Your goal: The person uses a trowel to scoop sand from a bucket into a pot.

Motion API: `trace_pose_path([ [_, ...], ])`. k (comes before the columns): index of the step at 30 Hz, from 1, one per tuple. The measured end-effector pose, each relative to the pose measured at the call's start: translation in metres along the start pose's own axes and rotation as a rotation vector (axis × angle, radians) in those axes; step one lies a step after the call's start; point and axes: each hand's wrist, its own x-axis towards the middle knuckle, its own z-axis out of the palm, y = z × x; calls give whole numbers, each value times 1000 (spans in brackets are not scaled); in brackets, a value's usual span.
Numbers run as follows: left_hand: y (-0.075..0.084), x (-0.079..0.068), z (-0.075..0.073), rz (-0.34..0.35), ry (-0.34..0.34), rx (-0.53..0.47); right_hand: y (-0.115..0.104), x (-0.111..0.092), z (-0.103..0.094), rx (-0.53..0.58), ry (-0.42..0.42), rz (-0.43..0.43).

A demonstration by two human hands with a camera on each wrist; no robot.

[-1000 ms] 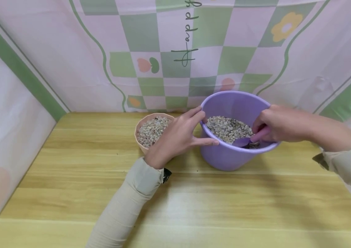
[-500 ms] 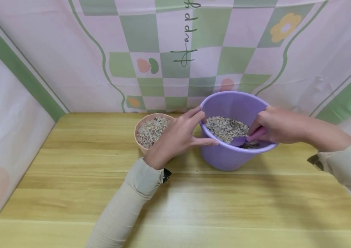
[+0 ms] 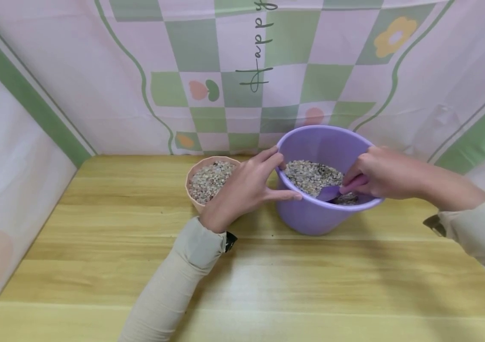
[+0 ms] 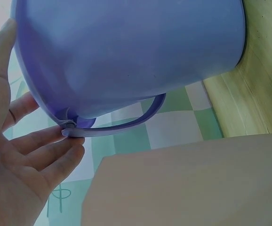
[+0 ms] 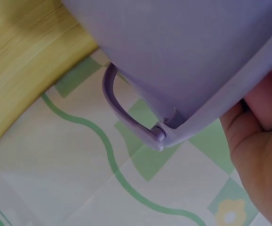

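A purple bucket holding small gravel stands on the wooden table. My left hand grips its left rim, thumb along the outer front and fingertips at the far side. In the left wrist view, the fingers lie by the hinge of the bucket's handle. Reaching over the right rim, my right hand holds a small shovel by its pink grip. The shovel's purple blade rests at the gravel near the front wall. Left of the bucket is a peach bowl heaped with gravel, partly hidden by my left hand.
The wooden tabletop spreads out in front of the bucket and bowl. Right behind them hangs a checkered green and pink cloth. More cloth closes off the left side. A few dark specks lie on the table.
My right hand and the shovel have shifted slightly left inside the bucket, bringing the blade further over the gravel. My left hand, the bucket and the bowl stay put.
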Motion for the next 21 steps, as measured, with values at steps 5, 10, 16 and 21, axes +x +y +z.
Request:
trace_pose_path([
  [5,0,-1,0,-7,-3,-5,0,1,2,19,25,-21],
  [10,-1,-2,1,-6,-3,-4,1,1,4,15,42,-32],
  [16,0,-1,1,-3,-6,-6,2,2,8,-17,109,-52],
  [21,-1,-1,1,3,0,1,3,3,10,-47,166,-88],
])
